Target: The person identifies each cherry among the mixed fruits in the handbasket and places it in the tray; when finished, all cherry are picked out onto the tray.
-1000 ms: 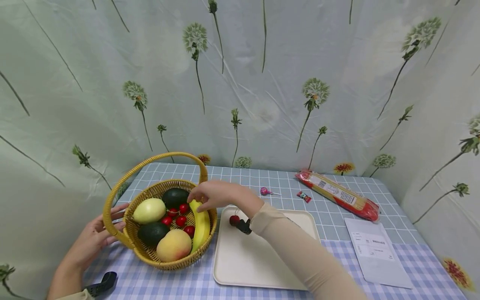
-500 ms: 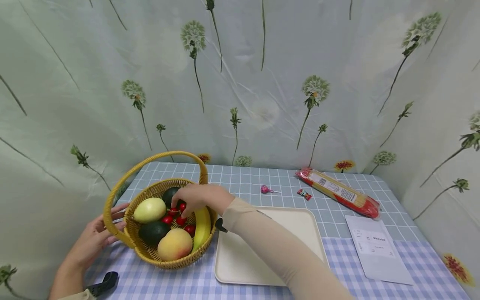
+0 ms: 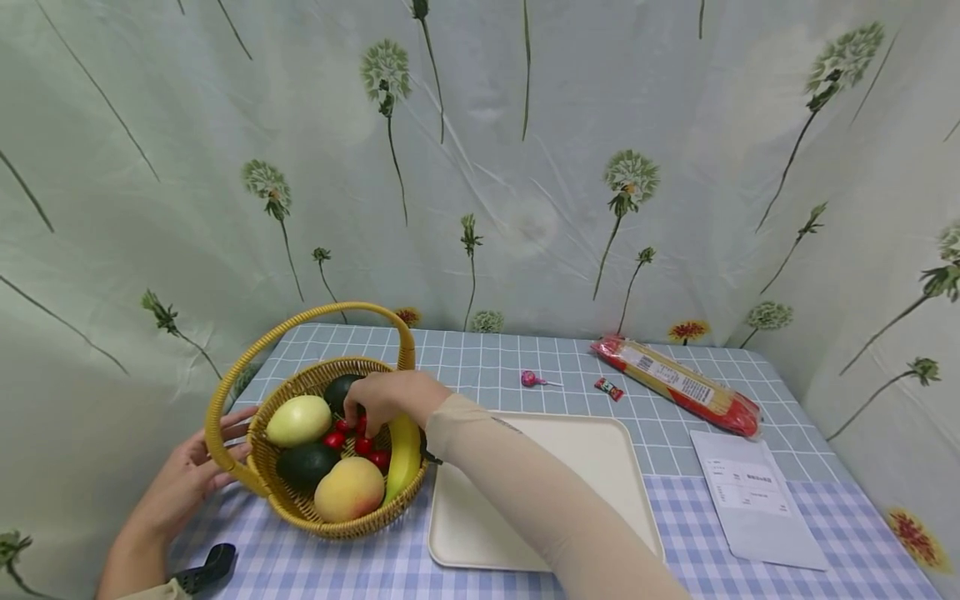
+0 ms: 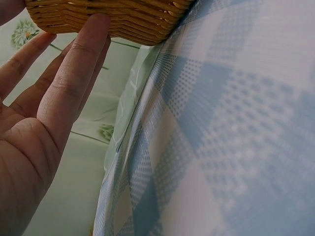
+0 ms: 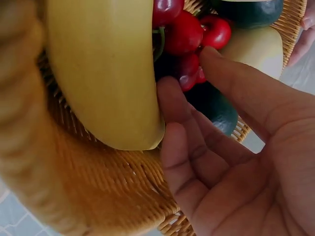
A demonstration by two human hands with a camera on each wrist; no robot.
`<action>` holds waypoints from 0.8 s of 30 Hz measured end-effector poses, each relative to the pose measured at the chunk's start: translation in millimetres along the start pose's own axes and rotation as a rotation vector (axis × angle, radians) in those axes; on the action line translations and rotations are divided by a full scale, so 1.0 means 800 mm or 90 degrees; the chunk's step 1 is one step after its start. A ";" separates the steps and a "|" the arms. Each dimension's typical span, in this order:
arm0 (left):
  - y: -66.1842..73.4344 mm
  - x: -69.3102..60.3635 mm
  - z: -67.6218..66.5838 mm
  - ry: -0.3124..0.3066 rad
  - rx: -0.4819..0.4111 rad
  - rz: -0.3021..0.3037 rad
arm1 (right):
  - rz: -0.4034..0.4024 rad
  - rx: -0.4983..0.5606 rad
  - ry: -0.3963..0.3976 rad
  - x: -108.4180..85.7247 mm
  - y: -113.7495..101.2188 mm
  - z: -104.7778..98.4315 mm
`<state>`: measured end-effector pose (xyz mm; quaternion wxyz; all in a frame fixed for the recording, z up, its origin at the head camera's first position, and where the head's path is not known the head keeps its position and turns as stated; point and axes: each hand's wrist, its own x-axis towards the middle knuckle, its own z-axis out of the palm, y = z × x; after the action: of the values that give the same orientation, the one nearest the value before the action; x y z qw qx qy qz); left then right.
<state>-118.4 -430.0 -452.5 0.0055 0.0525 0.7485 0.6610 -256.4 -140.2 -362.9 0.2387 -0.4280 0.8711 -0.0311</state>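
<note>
A yellow wicker basket [image 3: 330, 530] with an arched handle stands at the left. In it are a banana [image 3: 406, 454], a peach [image 3: 349, 490], two dark green avocados [image 3: 307, 467], a pale yellow-green oval fruit [image 3: 298, 422] and several red cherries [image 3: 335, 439]. My right hand [image 3: 390, 395] reaches over the banana, and its thumb and index finger pinch a cherry [image 5: 186, 68] in the cluster. The other right fingers curl beside the banana's tip in the right wrist view. At the basket's left side my left hand [image 3: 191, 477] rests its straightened fingers [image 4: 74, 69] against the wicker.
A cream tray [image 3: 480, 533] lies right of the basket, partly under my right forearm. Behind it are a pink lollipop [image 3: 529, 379] and a small wrapped candy [image 3: 608, 388]. Farther right lie a pasta packet [image 3: 678, 384] and a white labelled pouch [image 3: 757, 500].
My right hand has moved left from the banana's top into the cherries and closed its fingertips on one. The forearm now covers the cherry seen earlier on the tray. My left hand stays put.
</note>
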 end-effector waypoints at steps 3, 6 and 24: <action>-0.001 0.001 -0.001 0.004 0.008 -0.006 | 0.021 0.011 -0.026 0.000 -0.004 -0.003; -0.001 0.001 -0.002 0.005 0.011 -0.012 | 0.037 0.015 -0.056 0.000 -0.008 -0.006; -0.004 0.000 -0.001 0.008 0.015 -0.015 | 0.077 0.037 -0.111 0.000 -0.024 -0.009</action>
<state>-119.1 -431.3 -455.3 0.0076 0.0398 0.7567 0.6525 -245.4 -153.0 -351.9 0.3275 -0.3687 0.8699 -0.0040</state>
